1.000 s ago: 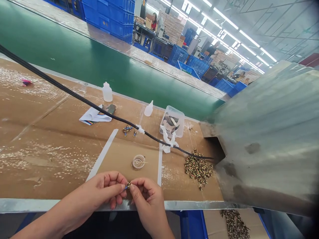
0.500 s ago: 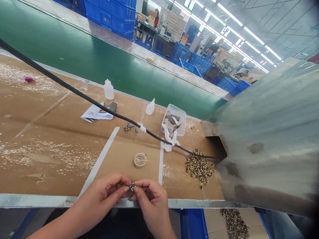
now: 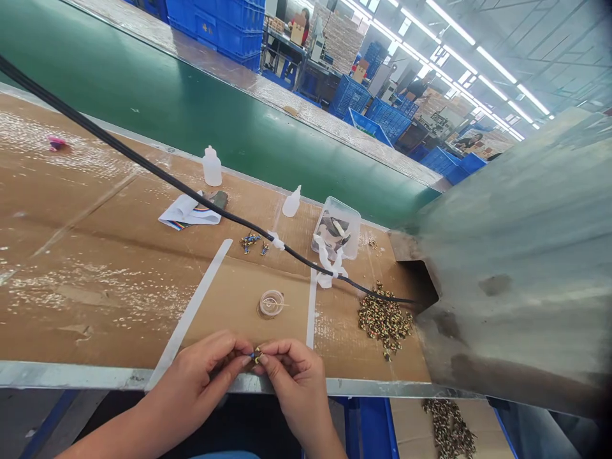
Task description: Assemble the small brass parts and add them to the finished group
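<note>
Between my fingertips, close to the front edge of the table, is a small blue and gold-coloured piece. My left hand pinches its blue end from the left. My right hand is closed on its gold-coloured end from the right. The piece is too small for its kind to be made out, and the fingers cover part of it. Just beyond my hands stands a small round clear cup with a thin stick lying across it. Farther back lie several similar blue and gold pieces.
A heap of small gold-coloured parts lies right, beside a metal housing. A black cable crosses above the table. Behind are two white squeeze bottles, a clear plastic box, a folded cloth and a green conveyor belt.
The view has shifted slightly. Both hands keep their pinch on the small piece at nearly the same spot, and nothing on the table has visibly moved.
</note>
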### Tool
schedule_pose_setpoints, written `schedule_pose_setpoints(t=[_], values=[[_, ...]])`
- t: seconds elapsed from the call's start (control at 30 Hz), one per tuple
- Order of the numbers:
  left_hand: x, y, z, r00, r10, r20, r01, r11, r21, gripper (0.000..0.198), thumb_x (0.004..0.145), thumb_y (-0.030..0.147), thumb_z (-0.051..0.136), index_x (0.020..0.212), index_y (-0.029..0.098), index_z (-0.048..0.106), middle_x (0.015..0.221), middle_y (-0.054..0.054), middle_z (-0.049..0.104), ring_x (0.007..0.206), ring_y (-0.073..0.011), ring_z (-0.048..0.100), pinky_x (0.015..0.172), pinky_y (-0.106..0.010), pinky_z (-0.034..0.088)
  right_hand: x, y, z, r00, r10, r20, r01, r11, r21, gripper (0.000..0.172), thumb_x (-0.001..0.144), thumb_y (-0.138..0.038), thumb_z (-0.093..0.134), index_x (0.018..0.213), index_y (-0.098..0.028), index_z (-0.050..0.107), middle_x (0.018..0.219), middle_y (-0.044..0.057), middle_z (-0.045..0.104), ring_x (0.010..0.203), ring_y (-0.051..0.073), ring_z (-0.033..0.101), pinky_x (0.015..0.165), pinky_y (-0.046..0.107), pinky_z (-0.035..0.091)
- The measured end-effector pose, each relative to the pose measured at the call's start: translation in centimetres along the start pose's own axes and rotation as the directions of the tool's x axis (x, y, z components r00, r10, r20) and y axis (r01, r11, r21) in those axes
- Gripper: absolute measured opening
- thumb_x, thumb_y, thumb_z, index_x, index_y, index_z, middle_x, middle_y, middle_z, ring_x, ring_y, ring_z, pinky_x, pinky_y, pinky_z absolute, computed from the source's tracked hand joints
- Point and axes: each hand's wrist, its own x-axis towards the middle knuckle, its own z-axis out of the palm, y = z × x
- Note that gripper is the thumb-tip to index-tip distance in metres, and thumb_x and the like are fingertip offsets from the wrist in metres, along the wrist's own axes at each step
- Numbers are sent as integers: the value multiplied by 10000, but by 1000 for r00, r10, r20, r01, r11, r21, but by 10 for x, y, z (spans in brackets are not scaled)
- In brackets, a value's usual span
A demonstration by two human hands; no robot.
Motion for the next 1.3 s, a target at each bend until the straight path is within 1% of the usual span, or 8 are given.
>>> schedule_pose_setpoints(t=[0.13, 0.3, 0.47, 0.67, 0.8, 1.03, 1.13, 1.3], values=[[-2, -4, 2, 999, 52, 9, -53, 996, 72, 219, 945, 353, 453, 922, 226, 630, 887, -43, 674, 831, -188, 628, 726, -230, 477, 1, 1, -2, 1000, 5, 1, -5, 1000, 1, 166, 808, -321, 743, 832, -160, 711, 807, 55, 720, 738, 169, 680, 701, 279, 557], [-2, 0, 3, 999, 34, -21, -32, 997, 75, 233, 947, 355, 445, 934, 235, 645, 895, -37, 671, 846, -190, 621, 744, -232, 471, 1, -3, -3, 999, 22, 32, -22, 1000, 18, 149, 812, -303, 738, 829, -157, 713, 797, 49, 725, 708, 144, 660, 685, 251, 528], [0, -2, 4, 998, 58, 31, -61, 994, 94, 225, 960, 327, 427, 942, 225, 627, 886, -36, 656, 833, -182, 613, 734, -232, 469, 2, -5, -2, 999, 40, 31, -41, 999, 3, 164, 813, -312, 734, 828, -150, 712, 773, 48, 721, 695, 142, 654, 660, 239, 510], [-3, -1, 8, 998, 34, -48, -32, 998, 45, 223, 955, 338, 438, 889, 227, 620, 860, -34, 644, 823, -187, 597, 734, -240, 456, 4, -4, -2, 999, 34, 34, -33, 999, -23, 173, 820, -325, 722, 823, -152, 712, 746, 43, 714, 681, 147, 646, 646, 244, 510], [-3, 2, 9, 997, 34, -74, -31, 999, 38, 214, 946, 336, 450, 879, 230, 624, 853, -31, 649, 819, -186, 604, 738, -235, 464, 3, -4, -2, 999, 31, 22, -30, 999, -31, 191, 830, -340, 713, 828, -149, 704, 740, 44, 715, 680, 150, 661, 649, 246, 520], [-1, -5, 9, 998, 57, -35, -53, 994, 97, 213, 954, 329, 444, 898, 222, 621, 852, -33, 651, 810, -182, 616, 728, -228, 474, 4, -3, -3, 997, 60, 47, -60, 998, 3, 186, 832, -334, 717, 821, -151, 685, 755, 38, 722, 684, 138, 667, 662, 233, 524], [-2, -6, 10, 996, 67, -54, -62, 994, 87, 204, 951, 318, 451, 904, 221, 624, 867, -37, 657, 820, -185, 619, 739, -229, 477, 5, -3, -3, 995, 71, 71, -74, 997, 35, 178, 824, -327, 727, 817, -156, 679, 743, 31, 720, 670, 131, 663, 655, 229, 517], [-4, -6, 10, 997, 60, -57, -55, 996, 76, 216, 951, 321, 447, 895, 228, 634, 862, -44, 667, 825, -191, 621, 744, -242, 484, 4, -5, -3, 997, 45, 69, -45, 999, -5, 185, 835, -336, 719, 810, -156, 683, 728, 32, 714, 676, 137, 661, 648, 237, 512]])
